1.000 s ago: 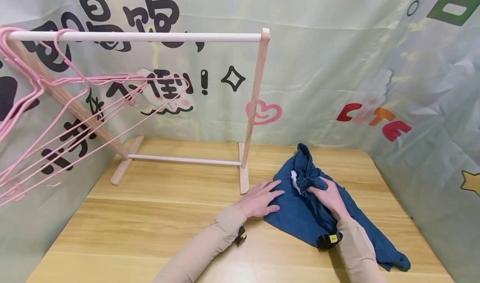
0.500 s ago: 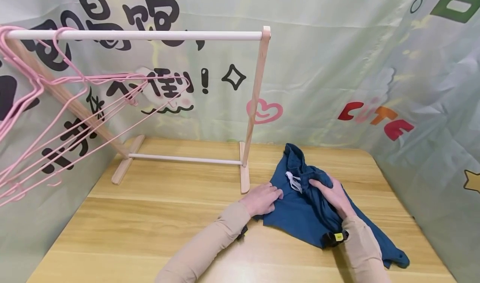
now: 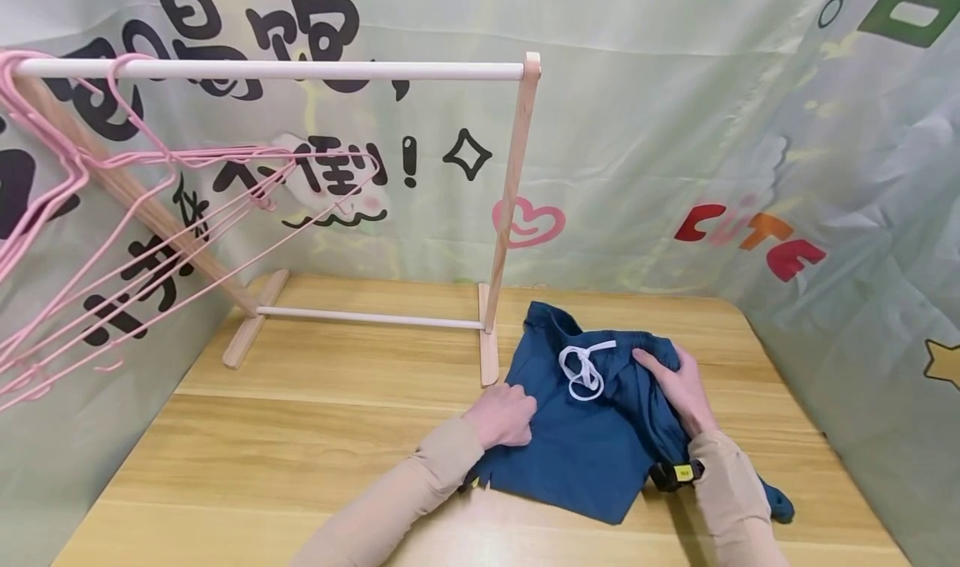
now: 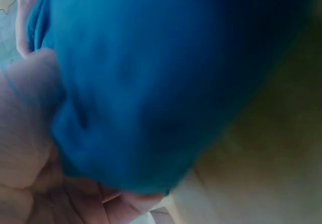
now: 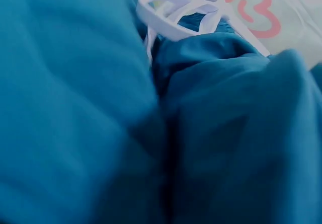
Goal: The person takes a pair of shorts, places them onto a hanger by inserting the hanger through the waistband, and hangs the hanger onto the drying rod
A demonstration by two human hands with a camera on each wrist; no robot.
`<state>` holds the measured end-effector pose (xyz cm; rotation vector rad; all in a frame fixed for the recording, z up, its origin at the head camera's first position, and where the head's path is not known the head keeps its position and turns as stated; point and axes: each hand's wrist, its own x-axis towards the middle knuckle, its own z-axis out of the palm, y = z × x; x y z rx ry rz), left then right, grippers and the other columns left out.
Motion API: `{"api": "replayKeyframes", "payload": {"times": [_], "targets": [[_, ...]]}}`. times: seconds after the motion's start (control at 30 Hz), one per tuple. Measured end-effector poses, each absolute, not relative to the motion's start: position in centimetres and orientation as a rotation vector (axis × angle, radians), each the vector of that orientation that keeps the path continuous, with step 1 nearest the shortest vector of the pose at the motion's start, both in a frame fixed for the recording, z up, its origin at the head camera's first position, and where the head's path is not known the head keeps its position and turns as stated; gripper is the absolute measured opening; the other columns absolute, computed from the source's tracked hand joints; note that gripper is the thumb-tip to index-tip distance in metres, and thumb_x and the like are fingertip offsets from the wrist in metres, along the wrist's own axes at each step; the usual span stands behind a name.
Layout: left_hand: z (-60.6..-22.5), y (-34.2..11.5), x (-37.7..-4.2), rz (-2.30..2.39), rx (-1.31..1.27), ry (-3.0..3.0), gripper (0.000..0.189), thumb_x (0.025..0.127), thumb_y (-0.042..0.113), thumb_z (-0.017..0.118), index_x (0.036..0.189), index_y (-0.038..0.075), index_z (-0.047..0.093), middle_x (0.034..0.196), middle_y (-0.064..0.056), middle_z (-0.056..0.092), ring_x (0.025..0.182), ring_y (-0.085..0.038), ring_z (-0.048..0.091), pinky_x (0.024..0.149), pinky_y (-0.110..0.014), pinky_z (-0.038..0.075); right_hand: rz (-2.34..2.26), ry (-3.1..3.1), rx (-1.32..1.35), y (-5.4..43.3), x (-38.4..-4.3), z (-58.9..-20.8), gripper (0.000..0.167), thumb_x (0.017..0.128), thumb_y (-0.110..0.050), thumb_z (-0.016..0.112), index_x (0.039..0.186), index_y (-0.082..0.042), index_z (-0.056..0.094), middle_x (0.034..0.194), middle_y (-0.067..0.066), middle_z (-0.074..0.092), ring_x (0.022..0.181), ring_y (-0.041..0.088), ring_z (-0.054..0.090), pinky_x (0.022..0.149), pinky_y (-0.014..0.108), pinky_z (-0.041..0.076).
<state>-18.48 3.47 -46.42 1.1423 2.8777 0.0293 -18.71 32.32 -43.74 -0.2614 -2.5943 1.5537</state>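
Observation:
Dark blue shorts [image 3: 570,442] lie rumpled on the wooden table, their waistband toward the back and a white drawstring [image 3: 583,371] tied in a bow at its front. My left hand [image 3: 504,415] grips the left edge of the cloth with curled fingers. In the left wrist view, the blue cloth [image 4: 136,93] hangs blurred beside the palm. At the right end of the waistband, my right hand [image 3: 684,388] pinches the fabric, thumb on top and fingers hidden beneath. The right wrist view is filled by folds of the shorts [image 5: 221,108], and no fingers show there.
A wooden rack with a white top rail [image 3: 315,70] stands at the back left. Several pink hangers [image 3: 168,163] hang on its left part. The rack's right foot [image 3: 488,358] is close to the shorts. Printed curtains [image 3: 637,133] enclose the wooden table [image 3: 300,450].
My left hand has gone from lying flat on the cloth to gripping its edge, pulling it left and toward me. The waistband has spread, uncovering the drawstring bow. The right hand has shifted slightly right.

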Motion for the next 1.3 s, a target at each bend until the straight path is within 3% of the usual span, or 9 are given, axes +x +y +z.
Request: {"api": "replayKeyframes", "payload": {"times": [0.2,0.33,0.43,0.57,0.7,0.87,1.03,1.2,1.3], "targets": [[-46.1,1.3,-17.3,0.285,1.008,2.705,0.025,0.086,0.013,0.063,0.062,0.018,0.056,0.069,0.001,0.061,0.052,-0.010,0.060,0.049,-0.024,0.046,1.581,-2.510,-0.138,32.0,-18.2,-43.6,0.040,0.098,-0.031,0.066,0.126,-0.004,0.059,0.100,-0.028,0.060,0.093,-0.006,0.056,0.083,0.012,0.046],[-45.5,0.8,-18.1,0.642,0.943,2.776,0.019,0.089,0.012,0.061,0.071,0.017,0.058,0.065,0.004,0.057,0.045,-0.004,0.052,0.044,-0.019,0.040,1.516,-2.550,0.051,31.6,-17.6,-43.2,0.038,0.098,-0.024,0.067,0.128,-0.002,0.058,0.104,-0.030,0.058,0.096,-0.006,0.056,0.083,0.013,0.046],[-45.8,1.4,-19.5,0.837,0.961,2.970,0.004,0.091,0.015,0.064,0.094,0.013,0.063,0.078,0.001,0.063,0.064,-0.010,0.057,0.055,-0.022,0.044,1.598,-2.490,0.179,31.3,-17.4,-43.1,0.028,0.096,-0.012,0.067,0.120,0.000,0.062,0.102,-0.025,0.063,0.092,-0.003,0.059,0.081,0.014,0.049],[-46.1,2.4,-21.4,0.953,0.850,3.055,0.054,0.094,0.014,0.068,0.142,0.009,0.045,0.129,-0.017,0.056,0.106,-0.031,0.061,0.085,-0.040,0.054,1.805,-2.319,0.302,31.0,-17.4,-43.3,0.021,0.089,0.009,0.063,0.104,-0.005,0.068,0.094,-0.018,0.068,0.087,0.001,0.060,0.078,0.013,0.048],[-46.2,3.4,-22.9,0.843,0.802,3.052,0.086,0.092,0.015,0.073,0.160,0.014,0.020,0.160,-0.024,0.025,0.132,-0.043,0.045,0.107,-0.051,0.045,1.890,-2.249,0.389,30.8,-17.5,-43.2,0.032,0.083,0.018,0.056,0.096,-0.010,0.069,0.089,-0.015,0.067,0.083,0.003,0.058,0.078,0.015,0.046],[-46.0,4.1,-23.9,0.574,0.838,3.094,0.074,0.088,0.015,0.076,0.151,0.019,0.038,0.167,-0.020,0.017,0.148,-0.046,0.028,0.119,-0.053,0.033,1.930,-2.223,0.408,30.7,-17.5,-43.0,0.038,0.080,0.020,0.054,0.093,-0.012,0.070,0.090,-0.015,0.067,0.084,0.003,0.058,0.079,0.015,0.046],[-46.2,4.2,-24.5,0.402,0.886,3.230,0.029,0.088,0.025,0.077,0.114,0.019,0.066,0.163,-0.015,0.032,0.152,-0.042,0.026,0.124,-0.047,0.027,1.951,-2.120,0.329,30.6,-17.4,-42.7,0.043,0.078,0.022,0.053,0.089,-0.016,0.071,0.089,-0.014,0.067,0.083,0.003,0.059,0.076,0.014,0.047],[-46.1,3.7,-24.3,0.336,0.918,3.227,0.030,0.086,0.041,0.077,0.108,0.020,0.074,0.152,-0.007,0.052,0.149,-0.032,0.038,0.121,-0.044,0.033,1.973,-2.008,0.207,30.8,-17.5,-42.1,0.045,0.080,0.023,0.053,0.087,-0.017,0.071,0.087,-0.012,0.068,0.081,0.003,0.060,0.072,0.013,0.049],[-45.9,3.2,-24.1,0.395,0.935,3.162,0.039,0.083,0.048,0.079,0.108,0.019,0.076,0.131,-0.003,0.068,0.127,-0.025,0.060,0.107,-0.040,0.047,1.999,-1.928,0.128,31.0,-17.6,-41.7,0.044,0.078,0.025,0.052,0.084,-0.014,0.071,0.085,-0.009,0.067,0.079,0.004,0.060,0.070,0.014,0.051]]}}
